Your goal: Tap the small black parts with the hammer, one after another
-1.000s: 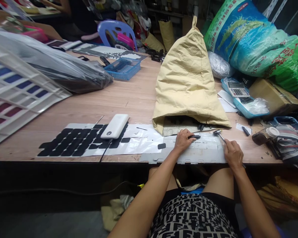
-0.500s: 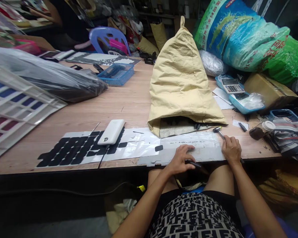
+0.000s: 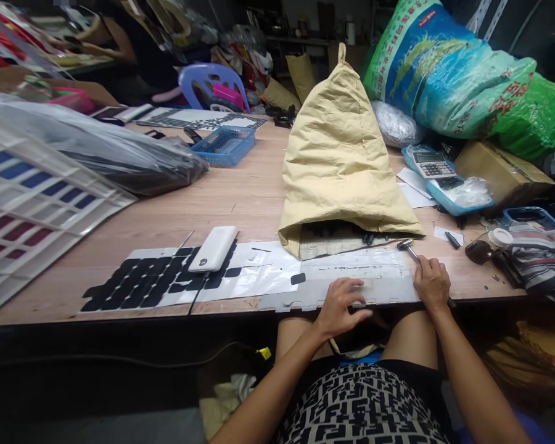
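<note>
My right hand (image 3: 431,282) is wrapped round the handle of a small hammer (image 3: 409,249), its metal head pointing away from me over the table. My left hand (image 3: 345,306) is open at the table's front edge, thumb and fingers apart with nothing between them. Under and beside it lies a grey translucent sheet (image 3: 314,292) on the tabletop. Just beyond stands a yellow cloth bag (image 3: 340,148), its mouth toward me, with small black pieces (image 3: 368,238) at the opening. A single black rounded patch (image 3: 298,278) lies to the left.
At left, a white power bank (image 3: 214,248) with a cable sits on a sheet of black stickers (image 3: 134,280). A white plastic basket (image 3: 37,203) and a blue basket (image 3: 226,145) stand farther left. A calculator (image 3: 431,164) and a dark jar (image 3: 483,248) are at right.
A small dark piece that was in my left hand is out of it, and the fingers have spread. My right hand keeps the hammer in nearly the same place. The view has shifted slightly.
</note>
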A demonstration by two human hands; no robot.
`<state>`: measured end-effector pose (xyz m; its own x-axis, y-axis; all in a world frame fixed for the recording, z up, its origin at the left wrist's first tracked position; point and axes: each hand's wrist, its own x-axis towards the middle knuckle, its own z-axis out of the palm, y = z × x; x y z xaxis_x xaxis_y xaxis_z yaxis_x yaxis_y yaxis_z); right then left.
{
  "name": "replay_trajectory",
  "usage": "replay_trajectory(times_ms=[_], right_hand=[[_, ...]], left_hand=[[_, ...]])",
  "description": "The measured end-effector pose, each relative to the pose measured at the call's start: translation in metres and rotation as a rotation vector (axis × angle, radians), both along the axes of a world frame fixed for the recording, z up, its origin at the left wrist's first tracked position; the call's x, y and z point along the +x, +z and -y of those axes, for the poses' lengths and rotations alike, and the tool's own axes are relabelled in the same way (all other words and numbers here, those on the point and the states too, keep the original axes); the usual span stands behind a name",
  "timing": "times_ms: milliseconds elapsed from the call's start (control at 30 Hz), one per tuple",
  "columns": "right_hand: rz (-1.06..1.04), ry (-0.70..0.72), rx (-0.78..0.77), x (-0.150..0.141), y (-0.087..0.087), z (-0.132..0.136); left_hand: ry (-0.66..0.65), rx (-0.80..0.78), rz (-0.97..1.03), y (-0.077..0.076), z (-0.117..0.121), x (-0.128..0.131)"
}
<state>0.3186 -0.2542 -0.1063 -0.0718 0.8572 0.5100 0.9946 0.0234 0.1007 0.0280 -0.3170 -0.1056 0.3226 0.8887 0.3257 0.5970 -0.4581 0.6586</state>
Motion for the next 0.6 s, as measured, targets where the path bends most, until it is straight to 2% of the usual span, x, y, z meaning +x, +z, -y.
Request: replay_trajectory(times_ms=[133, 200, 267, 333, 467, 600], right_hand=[[-0.002, -0.009, -0.001, -0.001, 0.0, 0.0], [-0.011, -0.008, -0.004, -0.001, 0.0, 0.001], [-0.022, -0.001, -0.008, -0.001, 0.0, 0.001], [-0.033, 0.006, -0.015, -0.001, 0.001, 0.001], [-0.049, 0.007, -0.026, -0.001, 0.001, 0.002], [-0.05, 0.009, -0.024, -0.002, 0.001, 0.002]], left_hand=[[0.279, -0.024, 0.09, 0.019, -0.067, 0.018], [0.435, -0.108, 0.062, 0.023, -0.106, 0.029], [0.509, -0.218, 0.007, 0.024, -0.138, 0.039], [0.528, -0.303, -0.056, 0.021, -0.159, 0.047], [0.544, -0.35, -0.145, 0.012, -0.169, 0.052], [0.514, -0.314, -0.193, 0.008, -0.154, 0.034]])
